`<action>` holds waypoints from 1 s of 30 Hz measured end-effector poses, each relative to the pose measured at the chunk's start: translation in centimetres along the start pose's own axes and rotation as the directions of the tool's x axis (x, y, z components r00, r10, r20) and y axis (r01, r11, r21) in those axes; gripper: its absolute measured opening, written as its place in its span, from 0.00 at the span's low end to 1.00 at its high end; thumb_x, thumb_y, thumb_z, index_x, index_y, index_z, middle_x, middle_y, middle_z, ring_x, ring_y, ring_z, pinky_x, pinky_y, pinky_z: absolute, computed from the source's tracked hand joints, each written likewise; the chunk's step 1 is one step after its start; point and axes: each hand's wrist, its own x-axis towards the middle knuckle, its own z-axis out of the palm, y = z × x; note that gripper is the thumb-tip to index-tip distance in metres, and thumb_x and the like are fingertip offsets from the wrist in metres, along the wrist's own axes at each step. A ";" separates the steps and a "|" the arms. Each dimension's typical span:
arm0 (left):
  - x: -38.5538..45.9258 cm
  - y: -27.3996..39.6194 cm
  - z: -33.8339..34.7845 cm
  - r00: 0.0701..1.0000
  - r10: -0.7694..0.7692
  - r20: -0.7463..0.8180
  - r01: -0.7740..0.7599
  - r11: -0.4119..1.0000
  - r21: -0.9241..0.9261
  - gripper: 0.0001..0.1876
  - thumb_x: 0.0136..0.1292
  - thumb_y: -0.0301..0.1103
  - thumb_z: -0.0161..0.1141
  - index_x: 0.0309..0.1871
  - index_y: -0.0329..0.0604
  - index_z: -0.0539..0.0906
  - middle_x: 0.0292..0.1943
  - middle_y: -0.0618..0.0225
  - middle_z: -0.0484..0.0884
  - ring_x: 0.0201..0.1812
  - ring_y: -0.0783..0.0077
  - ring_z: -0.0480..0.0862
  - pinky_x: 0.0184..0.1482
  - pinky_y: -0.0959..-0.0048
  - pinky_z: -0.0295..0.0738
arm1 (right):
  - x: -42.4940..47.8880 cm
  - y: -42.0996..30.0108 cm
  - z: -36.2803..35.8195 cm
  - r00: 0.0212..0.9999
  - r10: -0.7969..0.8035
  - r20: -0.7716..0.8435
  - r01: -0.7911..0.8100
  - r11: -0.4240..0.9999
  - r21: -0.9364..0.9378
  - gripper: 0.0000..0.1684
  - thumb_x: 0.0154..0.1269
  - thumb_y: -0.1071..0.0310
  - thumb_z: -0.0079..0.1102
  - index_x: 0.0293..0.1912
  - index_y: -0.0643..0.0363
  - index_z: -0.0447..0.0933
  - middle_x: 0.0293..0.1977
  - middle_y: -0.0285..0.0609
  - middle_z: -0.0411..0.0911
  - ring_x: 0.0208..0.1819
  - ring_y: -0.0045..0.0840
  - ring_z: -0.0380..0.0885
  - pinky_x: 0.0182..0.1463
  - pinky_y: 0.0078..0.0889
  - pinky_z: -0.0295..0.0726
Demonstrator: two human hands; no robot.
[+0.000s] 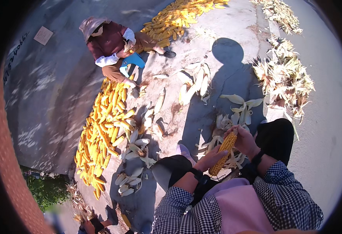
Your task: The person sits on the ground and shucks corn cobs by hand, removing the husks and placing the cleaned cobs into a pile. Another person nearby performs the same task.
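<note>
A bare yellow corn cob (224, 152) lies slantwise between my hands above my lap. My left hand (212, 158) grips its side, the thumb resting across the kernels. Around the upper end of the cob, my right hand (245, 141) has its fingers closed. Pale loose corn husks (242, 109) lie on the concrete just beyond my hands, partly in my shadow. More husk strips show below the cob, between my knees, where my hands and the cob hide part of them.
A long heap of husked corn cobs (101, 128) lies to the left, another (174, 22) at the far side. A seated person (109, 44) holds a partly husked ear. Husk piles (285, 76) line the right. Another person's hand (88, 226) shows at lower left. Unhusked ears (201, 77) lie ahead.
</note>
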 end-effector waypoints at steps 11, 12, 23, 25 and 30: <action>1.0 -0.9 -0.5 0.992 0.061 -0.107 -0.043 0.986 0.164 0.22 0.76 0.41 0.55 0.64 0.37 0.70 0.45 0.64 0.80 0.41 0.74 0.82 0.43 0.73 0.80 | 0.0 -0.5 -0.5 0.994 -0.057 -0.096 0.055 0.998 -0.020 0.12 0.82 0.62 0.47 0.52 0.61 0.71 0.49 0.51 0.79 0.56 0.44 0.81 0.63 0.54 0.78; 1.1 -0.9 -0.5 0.993 0.068 -0.101 -0.050 0.984 0.172 0.22 0.76 0.42 0.55 0.64 0.37 0.70 0.45 0.64 0.80 0.41 0.74 0.82 0.42 0.73 0.80 | 0.0 -0.5 -0.8 0.994 -0.079 -0.081 0.078 0.997 -0.019 0.11 0.82 0.63 0.48 0.52 0.62 0.71 0.49 0.51 0.79 0.56 0.44 0.81 0.63 0.54 0.78; 0.5 -0.6 -0.2 0.992 0.058 -0.112 -0.046 0.993 0.113 0.22 0.75 0.43 0.57 0.64 0.40 0.70 0.42 0.64 0.80 0.37 0.73 0.83 0.38 0.71 0.81 | 0.2 0.1 -2.6 0.990 -0.041 -0.134 0.013 0.979 -0.205 0.17 0.84 0.59 0.44 0.59 0.60 0.73 0.52 0.46 0.79 0.57 0.37 0.80 0.64 0.46 0.79; 0.6 -1.0 -0.4 0.990 0.057 -0.126 -0.042 0.992 0.120 0.22 0.75 0.44 0.57 0.64 0.40 0.70 0.42 0.65 0.80 0.37 0.72 0.83 0.38 0.71 0.82 | 0.0 -0.1 -2.2 0.998 0.030 -0.053 -0.042 0.970 -0.241 0.19 0.85 0.56 0.41 0.59 0.60 0.72 0.53 0.45 0.80 0.58 0.36 0.80 0.65 0.45 0.79; 1.0 -1.6 -0.6 0.990 0.086 -0.115 -0.073 0.990 0.117 0.23 0.75 0.44 0.58 0.65 0.39 0.70 0.43 0.64 0.80 0.39 0.72 0.83 0.39 0.70 0.83 | 0.2 0.0 -1.6 0.999 0.015 -0.043 -0.022 0.989 -0.149 0.21 0.85 0.54 0.41 0.57 0.60 0.73 0.56 0.49 0.79 0.59 0.38 0.79 0.67 0.47 0.76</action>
